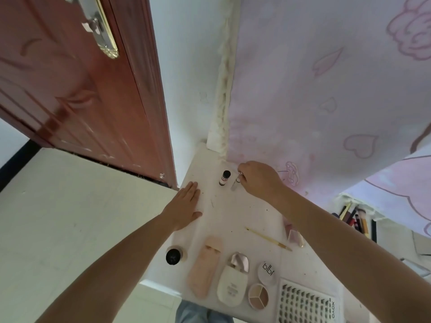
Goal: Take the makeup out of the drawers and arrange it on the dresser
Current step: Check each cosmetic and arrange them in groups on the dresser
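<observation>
Two hands are over the dresser (233, 213), a white top running from 12 down to 6 o'clock. Biggest items sit in a row at 6: pink case (205, 268), white bottle (233, 283), lash tray (305, 304), palette (258, 296), round jar (267, 273). A black-capped pot (173, 256) stands at 7 o'clock by the edge, a thin brush (268, 238) lies at 4. Small dark-capped vial (224, 178) stands upright at 12.

Your right hand (258, 179) comes in from 4 o'clock, wrist bent down, fingers curled and pinching the top of a clear tube (236, 184) just right of the vial, close but apart. The tube looks tilted; whether its base touches the top I can't tell. Set it plumb beside the vial, keep the gap even, release only once it stands, and don't knock the vial.

Your left hand (184, 206) lies flat at 10 o'clock, fingers straight, palm pressed on the top, holding nothing. Keep it there as a brace.
</observation>
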Demonstrator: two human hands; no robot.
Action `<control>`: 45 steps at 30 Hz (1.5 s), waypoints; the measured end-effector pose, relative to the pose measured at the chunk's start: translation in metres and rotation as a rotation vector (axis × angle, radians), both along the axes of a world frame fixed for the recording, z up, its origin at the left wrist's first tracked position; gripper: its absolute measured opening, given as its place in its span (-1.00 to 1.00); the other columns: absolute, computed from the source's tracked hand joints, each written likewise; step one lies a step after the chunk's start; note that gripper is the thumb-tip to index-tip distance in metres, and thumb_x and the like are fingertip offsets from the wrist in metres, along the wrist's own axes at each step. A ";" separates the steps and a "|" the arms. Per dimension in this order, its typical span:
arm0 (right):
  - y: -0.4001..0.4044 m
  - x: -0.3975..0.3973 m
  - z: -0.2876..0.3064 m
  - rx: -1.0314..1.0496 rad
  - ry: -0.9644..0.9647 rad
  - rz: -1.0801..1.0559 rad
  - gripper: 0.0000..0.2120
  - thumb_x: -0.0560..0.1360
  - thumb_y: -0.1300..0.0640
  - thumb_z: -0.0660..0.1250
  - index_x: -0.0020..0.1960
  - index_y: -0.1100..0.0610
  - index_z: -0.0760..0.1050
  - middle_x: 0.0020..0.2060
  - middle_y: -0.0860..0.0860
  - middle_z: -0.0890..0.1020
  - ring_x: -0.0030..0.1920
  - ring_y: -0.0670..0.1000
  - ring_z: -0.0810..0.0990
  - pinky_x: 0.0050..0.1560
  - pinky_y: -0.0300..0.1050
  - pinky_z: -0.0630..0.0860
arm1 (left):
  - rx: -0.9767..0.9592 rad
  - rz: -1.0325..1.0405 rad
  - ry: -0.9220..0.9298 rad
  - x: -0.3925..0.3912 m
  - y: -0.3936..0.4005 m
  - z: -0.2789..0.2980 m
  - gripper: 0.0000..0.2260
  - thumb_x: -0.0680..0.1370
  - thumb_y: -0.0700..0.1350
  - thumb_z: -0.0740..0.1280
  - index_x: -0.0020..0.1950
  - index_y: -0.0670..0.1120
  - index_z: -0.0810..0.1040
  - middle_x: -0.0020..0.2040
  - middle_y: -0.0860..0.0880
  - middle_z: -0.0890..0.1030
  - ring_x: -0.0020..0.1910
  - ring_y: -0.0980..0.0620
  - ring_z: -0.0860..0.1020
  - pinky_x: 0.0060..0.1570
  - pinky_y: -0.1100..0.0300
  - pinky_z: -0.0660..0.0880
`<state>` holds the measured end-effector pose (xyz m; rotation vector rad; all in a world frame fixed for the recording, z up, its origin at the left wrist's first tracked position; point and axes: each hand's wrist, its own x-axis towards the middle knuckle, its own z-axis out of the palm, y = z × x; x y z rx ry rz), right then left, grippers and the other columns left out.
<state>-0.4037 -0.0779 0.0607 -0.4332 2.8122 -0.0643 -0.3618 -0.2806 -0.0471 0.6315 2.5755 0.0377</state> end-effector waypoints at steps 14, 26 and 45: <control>0.015 0.012 0.009 -0.104 -0.098 -0.060 -0.54 0.50 0.06 0.25 0.34 0.14 0.23 0.13 0.06 0.51 0.09 0.11 0.51 -0.08 -0.10 0.42 | -0.035 -0.014 -0.001 0.003 0.001 0.007 -0.42 0.62 0.06 -0.03 0.48 -0.24 -0.17 0.51 -0.19 -0.21 0.50 -0.10 -0.18 0.45 0.12 -0.17; 0.096 0.068 -0.035 0.168 -0.334 -0.506 -0.69 0.47 0.18 0.22 0.20 0.18 0.38 -0.03 0.07 0.54 -0.04 0.06 0.54 -0.14 -0.14 0.51 | 0.038 -0.071 0.015 0.001 0.016 0.045 -0.52 0.61 -0.03 0.07 0.48 -0.15 0.04 0.52 -0.14 -0.06 0.51 -0.06 -0.07 0.44 0.12 -0.04; 0.095 0.090 0.044 -0.685 0.043 -0.659 -0.92 0.45 0.24 0.26 -0.11 0.16 0.52 -0.29 -0.03 0.65 -0.17 -0.08 0.59 -0.14 -0.35 0.47 | 0.453 0.002 -0.087 0.039 0.102 0.130 -0.54 0.61 0.00 0.09 0.47 -0.08 0.09 0.46 -0.02 0.22 0.42 0.05 0.23 0.30 0.28 0.15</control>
